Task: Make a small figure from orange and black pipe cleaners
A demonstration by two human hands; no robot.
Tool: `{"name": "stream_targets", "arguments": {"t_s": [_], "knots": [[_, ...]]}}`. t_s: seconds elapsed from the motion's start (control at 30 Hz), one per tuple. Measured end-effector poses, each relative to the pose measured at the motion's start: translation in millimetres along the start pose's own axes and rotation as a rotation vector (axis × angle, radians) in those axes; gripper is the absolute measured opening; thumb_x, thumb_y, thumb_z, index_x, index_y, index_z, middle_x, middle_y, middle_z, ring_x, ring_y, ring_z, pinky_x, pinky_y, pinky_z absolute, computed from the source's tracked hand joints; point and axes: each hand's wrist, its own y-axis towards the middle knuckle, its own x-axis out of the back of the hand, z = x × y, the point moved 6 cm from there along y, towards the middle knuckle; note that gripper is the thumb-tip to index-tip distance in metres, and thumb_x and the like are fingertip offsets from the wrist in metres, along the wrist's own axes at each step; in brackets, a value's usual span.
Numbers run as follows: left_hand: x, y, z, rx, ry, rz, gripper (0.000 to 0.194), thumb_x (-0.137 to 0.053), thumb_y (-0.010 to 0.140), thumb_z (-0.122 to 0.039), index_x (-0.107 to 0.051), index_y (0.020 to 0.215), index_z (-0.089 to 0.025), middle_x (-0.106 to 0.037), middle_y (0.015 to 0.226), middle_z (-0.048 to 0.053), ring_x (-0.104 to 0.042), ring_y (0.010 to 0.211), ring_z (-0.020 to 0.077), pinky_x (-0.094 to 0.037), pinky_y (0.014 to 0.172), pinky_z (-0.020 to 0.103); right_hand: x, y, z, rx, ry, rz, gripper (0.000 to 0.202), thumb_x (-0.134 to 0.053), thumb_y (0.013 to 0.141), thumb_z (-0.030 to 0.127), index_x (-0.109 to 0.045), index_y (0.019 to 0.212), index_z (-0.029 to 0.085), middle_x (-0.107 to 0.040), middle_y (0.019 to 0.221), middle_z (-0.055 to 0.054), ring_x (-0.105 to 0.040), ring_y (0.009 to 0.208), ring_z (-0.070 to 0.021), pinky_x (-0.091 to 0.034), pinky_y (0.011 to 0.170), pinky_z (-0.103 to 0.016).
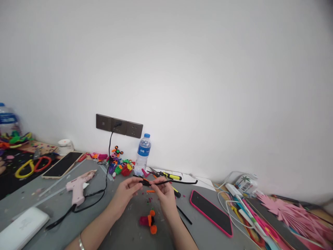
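In the head view, my left hand [126, 195] pinches one end of a small black fuzzy bundle that looks like twisted pipe cleaner. My right hand [164, 196] grips the black pipe cleaner [183, 182] close beside it; its long free end sticks out to the right and bends at the tip. A bit of orange shows between the two hands. Below them on the grey mat lies a small pipe-cleaner figure [145, 221] in magenta, orange and black. Another black pipe cleaner [184, 215] rests right of my right wrist.
A pink glue gun [78, 189] with its cord plugged into the wall socket [119, 125] lies left. Behind my hands stand a water bottle [143, 154] and colourful figures [122, 166]. Yellow-black pliers [171, 176] lie nearby. A pink-cased phone [210, 212] is on the right.
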Motion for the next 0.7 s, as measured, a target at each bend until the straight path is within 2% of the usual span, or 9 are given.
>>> {"name": "stream_targets", "arguments": {"t_s": [0.2,0.47,0.6,0.7], "knots": [[8.0,4,4,-0.04,0.005,-0.041,0.029,-0.082,0.057,-0.037,-0.074,0.077,-0.016,-0.074,0.071,0.005,-0.067,0.072,0.0176,-0.045,0.058,0.02,-4,-1,-1,-0.038,-0.022,0.035,0.023,-0.078,0.067,0.033,-0.063,0.077,0.019,-0.07,0.078,-0.003,-0.063,0.074,-0.0188,-0.05,0.066,-0.03],[6.5,3,-5,-0.175,0.105,-0.027,0.025,-0.079,0.06,-0.039,-0.073,0.071,-0.017,-0.076,0.075,0.006,-0.068,0.071,0.021,-0.051,0.067,0.027,-3,-1,-11,-0.087,0.079,0.045,0.022,-0.079,0.067,0.032,-0.063,0.078,0.02,-0.07,0.078,-0.002,-0.064,0.072,-0.0176,-0.049,0.068,-0.029],[2.8,0,-9,-0.223,0.096,0.027,0.025,-0.077,0.063,-0.039,-0.072,0.074,-0.018,-0.076,0.082,0.006,-0.069,0.081,0.0227,-0.052,0.074,0.028,-8,-2,-11,-0.121,0.144,0.081,0.023,-0.08,0.065,0.031,-0.063,0.075,0.019,-0.069,0.074,-0.001,-0.063,0.066,-0.0158,-0.049,0.067,-0.029],[3.0,0,-9,-0.22,0.08,0.023,0.031,-0.078,0.062,-0.041,-0.072,0.082,-0.018,-0.076,0.088,0.008,-0.068,0.088,0.025,-0.053,0.079,0.032,-10,-2,-10,-0.144,0.167,0.082,0.025,-0.082,0.063,0.031,-0.063,0.074,0.02,-0.068,0.072,0.0,-0.062,0.063,-0.0156,-0.049,0.068,-0.03]]}}
